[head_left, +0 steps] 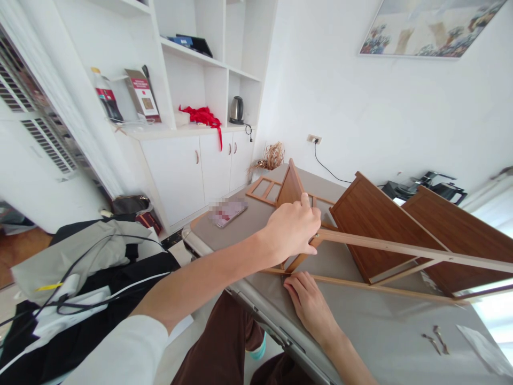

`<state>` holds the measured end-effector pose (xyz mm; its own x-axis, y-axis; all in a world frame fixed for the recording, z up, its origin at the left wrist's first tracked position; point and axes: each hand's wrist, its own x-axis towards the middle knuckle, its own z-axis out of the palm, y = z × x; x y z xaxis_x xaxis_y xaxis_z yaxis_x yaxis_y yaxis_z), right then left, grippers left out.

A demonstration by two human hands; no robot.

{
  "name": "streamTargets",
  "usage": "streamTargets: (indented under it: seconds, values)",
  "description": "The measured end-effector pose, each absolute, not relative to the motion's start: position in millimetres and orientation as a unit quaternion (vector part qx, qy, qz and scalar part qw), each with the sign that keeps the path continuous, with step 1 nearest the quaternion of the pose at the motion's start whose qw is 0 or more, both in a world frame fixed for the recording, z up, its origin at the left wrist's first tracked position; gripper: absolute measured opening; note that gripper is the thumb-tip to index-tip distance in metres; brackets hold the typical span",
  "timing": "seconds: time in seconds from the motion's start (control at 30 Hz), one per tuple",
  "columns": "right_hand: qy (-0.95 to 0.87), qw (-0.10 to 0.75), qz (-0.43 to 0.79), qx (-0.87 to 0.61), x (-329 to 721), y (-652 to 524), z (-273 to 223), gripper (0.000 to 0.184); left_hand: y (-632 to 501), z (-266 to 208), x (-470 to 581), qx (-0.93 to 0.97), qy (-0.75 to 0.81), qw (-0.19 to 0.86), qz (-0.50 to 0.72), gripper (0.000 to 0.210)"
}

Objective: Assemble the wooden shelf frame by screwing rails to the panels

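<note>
A wooden shelf frame [385, 243] with brown shelf panels [385, 224] lies across the grey table. My left hand [294, 227] is wrapped over the frame's near-left end, at the corner of its upper rail, with the thumb pointing up. Lower down, my right hand [312, 307] has its fingers bent and pressed together against the lower rail [340, 282], by the joint with the end piece. Whatever its fingertips may hold is hidden. Two small metal pieces [436, 339] lie to the right of my right hand, beside a clear plastic bag [484, 347].
A phone [228, 212], partly blurred, lies at the table's left corner. Behind stand white shelves [172, 160] with a kettle [237, 109] and a bottle [107, 96]. Clothes and cables [92, 267] lie on the left. A black appliance [425, 184] sits behind the panels.
</note>
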<state>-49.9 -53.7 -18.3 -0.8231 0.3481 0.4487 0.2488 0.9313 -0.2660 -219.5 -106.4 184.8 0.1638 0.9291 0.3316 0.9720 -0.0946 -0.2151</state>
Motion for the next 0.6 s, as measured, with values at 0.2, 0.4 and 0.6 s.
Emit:
streamTargets:
  seconds: [0.2,0.4,0.6]
  values:
    - [-0.967,0.226,0.02,-0.118,-49.6,-49.2,-17.0,0.021,-105.4,184.5,-219.5,-0.737,-0.646,0.191,-0.053,0.067]
    - [-0.964,0.223,-0.025,-0.146,-49.4,-52.4,-18.4,0.019,-105.1,183.3,-219.3,-0.737,-0.645,0.193,-0.058,0.067]
    - [-0.968,0.211,-0.023,-0.134,-48.8,-51.6,-19.8,0.018,-104.1,184.1,-219.3,-0.736,-0.646,0.196,-0.058,0.067]
